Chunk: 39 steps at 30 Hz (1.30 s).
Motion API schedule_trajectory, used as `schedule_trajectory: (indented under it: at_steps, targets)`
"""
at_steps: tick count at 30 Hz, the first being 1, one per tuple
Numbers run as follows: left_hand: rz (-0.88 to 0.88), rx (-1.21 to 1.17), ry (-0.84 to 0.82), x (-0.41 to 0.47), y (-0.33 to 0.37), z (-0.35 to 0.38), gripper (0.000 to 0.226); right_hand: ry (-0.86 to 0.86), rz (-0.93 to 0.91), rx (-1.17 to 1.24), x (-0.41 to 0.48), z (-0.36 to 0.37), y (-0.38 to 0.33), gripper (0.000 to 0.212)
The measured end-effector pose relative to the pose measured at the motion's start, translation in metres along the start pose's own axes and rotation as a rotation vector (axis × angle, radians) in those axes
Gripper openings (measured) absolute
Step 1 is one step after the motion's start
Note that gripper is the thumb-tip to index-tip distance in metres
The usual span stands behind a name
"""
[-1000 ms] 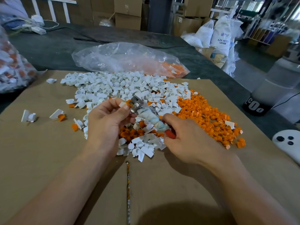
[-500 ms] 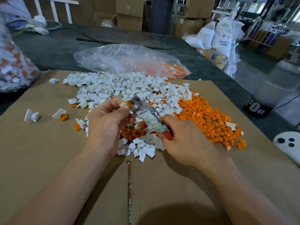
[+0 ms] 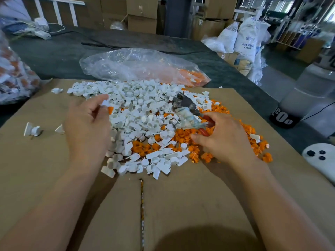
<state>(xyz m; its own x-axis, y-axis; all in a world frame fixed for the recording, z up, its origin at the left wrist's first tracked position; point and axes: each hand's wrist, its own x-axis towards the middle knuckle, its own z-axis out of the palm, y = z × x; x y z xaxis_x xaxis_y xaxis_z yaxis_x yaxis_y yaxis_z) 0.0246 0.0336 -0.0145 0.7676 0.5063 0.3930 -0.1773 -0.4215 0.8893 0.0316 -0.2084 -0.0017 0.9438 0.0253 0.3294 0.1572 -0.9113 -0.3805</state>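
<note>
Cutters [image 3: 183, 105] sit in my right hand [image 3: 224, 140]. My fingers are curled round the red handles, which are partly wrapped in grubby cloth. The metal head points up and away from me, over the far right part of the heap.

My left hand [image 3: 87, 124] hangs over the near left edge of the heap, fingers loosely bent. Thumb and forefinger pinch a small white piece [image 3: 105, 103] at their tips. An orange bit [image 3: 110, 109] shows just under it; I cannot tell whether it is joined to the piece or lies in the heap behind. My two hands are well apart, with the heap between them.

White pieces [image 3: 137, 109] make up most of the heap, which is spread over a sheet of cardboard [image 3: 45, 160]. Orange pieces [image 3: 253, 147] lie mixed through the middle and thick on the right, under and beyond my right hand. A few loose white pieces [image 3: 32, 130] lie on the cardboard to the left of my left hand.

Beyond the heap, a clear plastic bag [image 3: 130, 66] lies on the dark table top [image 3: 54, 57], with more orange pieces in its right end. A round white thing with three dark spots [image 3: 320, 160] rests at the right edge of the cardboard.
</note>
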Motion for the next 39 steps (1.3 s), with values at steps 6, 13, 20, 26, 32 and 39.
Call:
schedule_trajectory:
  at_steps: [6, 13, 20, 26, 32, 39]
  targets:
    - [-0.036, 0.512, 0.026, 0.026, -0.022, -0.014, 0.032, -0.025, 0.100, -0.084, 0.009, -0.003, 0.013, 0.071]
    - [-0.189, 0.580, -0.066, 0.033, -0.034, -0.019, 0.042, -0.079, 0.204, -0.141, 0.016, -0.003, 0.027, 0.080]
    - [-0.135, 0.512, -0.047, 0.024, -0.019, -0.015, 0.037, -0.129, 0.254, -0.127, 0.018, -0.002, 0.030, 0.080]
    - [0.194, 0.416, -0.192, -0.007, 0.000, 0.007, 0.020, -0.148, 0.254, -0.113, 0.019, 0.001, 0.031, 0.078]
    - [0.331, 0.578, -0.310, -0.018, 0.001, 0.019, 0.024, -0.208, 0.250, -0.122, 0.019, 0.005, 0.032, 0.086]
    - [0.347, 0.701, -0.416, -0.019, 0.003, 0.020, 0.014, -0.267, 0.234, -0.169, 0.020, 0.005, 0.032, 0.089]
